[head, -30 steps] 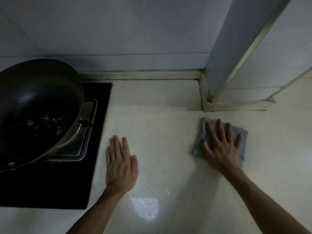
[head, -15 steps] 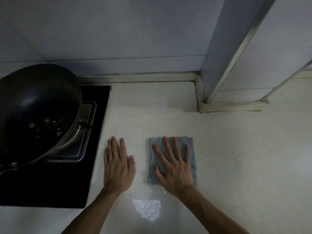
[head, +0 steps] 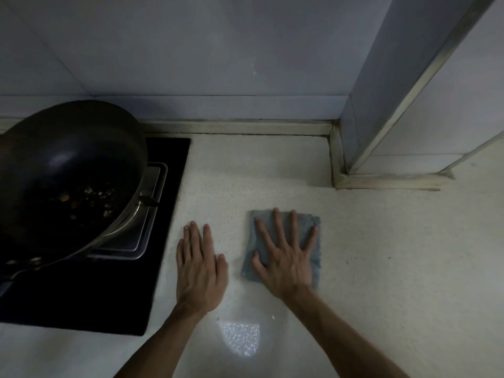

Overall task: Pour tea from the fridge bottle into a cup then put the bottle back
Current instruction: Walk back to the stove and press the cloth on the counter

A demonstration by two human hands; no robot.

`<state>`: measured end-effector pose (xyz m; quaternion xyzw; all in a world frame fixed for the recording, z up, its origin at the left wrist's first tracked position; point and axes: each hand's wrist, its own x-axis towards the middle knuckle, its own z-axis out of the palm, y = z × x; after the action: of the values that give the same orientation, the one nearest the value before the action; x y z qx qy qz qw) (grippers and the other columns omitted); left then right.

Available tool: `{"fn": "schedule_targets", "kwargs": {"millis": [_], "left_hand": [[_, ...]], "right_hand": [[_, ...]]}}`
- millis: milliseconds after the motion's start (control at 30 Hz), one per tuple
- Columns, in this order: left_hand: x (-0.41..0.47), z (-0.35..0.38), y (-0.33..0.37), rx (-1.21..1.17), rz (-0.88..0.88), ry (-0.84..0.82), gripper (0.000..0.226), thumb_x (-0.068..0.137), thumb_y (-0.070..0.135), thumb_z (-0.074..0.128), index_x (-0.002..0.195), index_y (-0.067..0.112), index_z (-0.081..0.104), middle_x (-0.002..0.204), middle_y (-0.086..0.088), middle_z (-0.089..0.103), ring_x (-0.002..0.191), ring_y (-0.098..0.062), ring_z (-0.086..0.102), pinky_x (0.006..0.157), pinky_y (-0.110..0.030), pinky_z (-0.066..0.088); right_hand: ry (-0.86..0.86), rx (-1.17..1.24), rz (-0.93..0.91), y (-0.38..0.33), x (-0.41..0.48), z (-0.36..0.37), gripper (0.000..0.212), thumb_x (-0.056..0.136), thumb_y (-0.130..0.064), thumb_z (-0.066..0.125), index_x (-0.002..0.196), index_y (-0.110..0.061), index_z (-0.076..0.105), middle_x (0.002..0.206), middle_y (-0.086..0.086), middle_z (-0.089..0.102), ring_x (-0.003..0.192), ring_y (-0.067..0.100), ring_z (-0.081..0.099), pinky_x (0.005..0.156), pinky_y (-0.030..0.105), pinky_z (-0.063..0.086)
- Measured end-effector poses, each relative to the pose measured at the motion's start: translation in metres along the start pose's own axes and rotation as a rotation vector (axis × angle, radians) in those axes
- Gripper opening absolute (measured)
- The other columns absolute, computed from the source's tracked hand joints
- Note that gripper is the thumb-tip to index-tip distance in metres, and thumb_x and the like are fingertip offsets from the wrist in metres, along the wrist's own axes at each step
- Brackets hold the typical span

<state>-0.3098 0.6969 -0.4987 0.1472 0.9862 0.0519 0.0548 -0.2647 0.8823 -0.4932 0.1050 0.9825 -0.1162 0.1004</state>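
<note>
Head view, pretty dim kitchen. Only container showing is a dark wok (head: pixel 68 181) sitting tilted on the burner at the left, with some small browned bits of food in the bottom, can't tell what they are. It's on a black glass stove (head: pixel 163 241) set into the table (head: pixel 381 268), which is a pale speckled stone top. No bottle or cup anywhere in the shot, so can't say where the tea stuff is.

Left hand (head: pixel 199 266) lies flat, palm down, fingers together, right on the table just beside the stove edge, holding nothing. Right hand (head: pixel 286 252) is flat too, fingers spread, pressing on a folded grey-blue cloth (head: pixel 315 230). Hands are near each other but not touching.

Back wall is plain white tile, and a tiled column (head: pixel 381 105) juts out at the right rear corner. Bright patch of light sits on the table between the forearms. Table right of the cloth is bare, lots of room there.
</note>
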Motion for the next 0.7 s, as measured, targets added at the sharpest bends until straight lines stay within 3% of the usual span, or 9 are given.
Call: {"fn": "schedule_targets", "kwargs": {"millis": [100, 267, 467, 700], "left_hand": [[0.001, 0.002, -0.001, 0.015, 0.003, -0.004, 0.071, 0.094, 0.043, 0.016, 0.154, 0.006, 0.008, 0.160, -0.019, 0.001, 0.149, -0.029, 0.000, 0.120, -0.048, 0.016], [0.001, 0.001, -0.002, -0.026, -0.008, -0.008, 0.071, 0.093, 0.043, 0.018, 0.154, 0.007, 0.007, 0.161, -0.017, -0.001, 0.150, -0.027, -0.002, 0.120, -0.047, 0.014], [0.000, -0.002, 0.000, -0.049, -0.003, -0.004, 0.070, 0.094, 0.042, 0.017, 0.153, 0.006, 0.008, 0.161, -0.017, -0.002, 0.150, -0.027, -0.003, 0.121, -0.047, 0.012], [0.000, -0.003, 0.001, -0.073, -0.013, -0.011, 0.069, 0.094, 0.040, 0.019, 0.153, 0.006, 0.010, 0.161, -0.016, -0.001, 0.150, -0.025, -0.004, 0.120, -0.047, 0.013]], "right_hand": [[0.005, -0.007, -0.091, -0.026, -0.011, 0.008, 0.073, 0.092, -0.069, 0.017, 0.154, -0.031, 0.020, 0.163, 0.009, 0.011, 0.149, 0.035, 0.006, 0.108, 0.069, 0.007], [0.010, -0.032, -0.197, 0.004, -0.032, 0.011, 0.071, 0.090, -0.068, 0.030, 0.153, -0.038, 0.018, 0.164, 0.001, 0.007, 0.151, 0.030, 0.003, 0.109, 0.067, 0.012], [-0.025, 0.002, -0.083, 0.032, 0.019, -0.013, 0.077, 0.086, -0.074, 0.014, 0.152, -0.043, -0.008, 0.160, -0.003, -0.026, 0.145, 0.024, -0.030, 0.113, 0.060, -0.019], [-0.007, -0.003, -0.020, 0.026, 0.084, -0.032, 0.080, 0.080, -0.075, 0.006, 0.152, -0.042, -0.009, 0.161, -0.002, -0.023, 0.146, 0.027, -0.026, 0.113, 0.063, -0.017]]}}
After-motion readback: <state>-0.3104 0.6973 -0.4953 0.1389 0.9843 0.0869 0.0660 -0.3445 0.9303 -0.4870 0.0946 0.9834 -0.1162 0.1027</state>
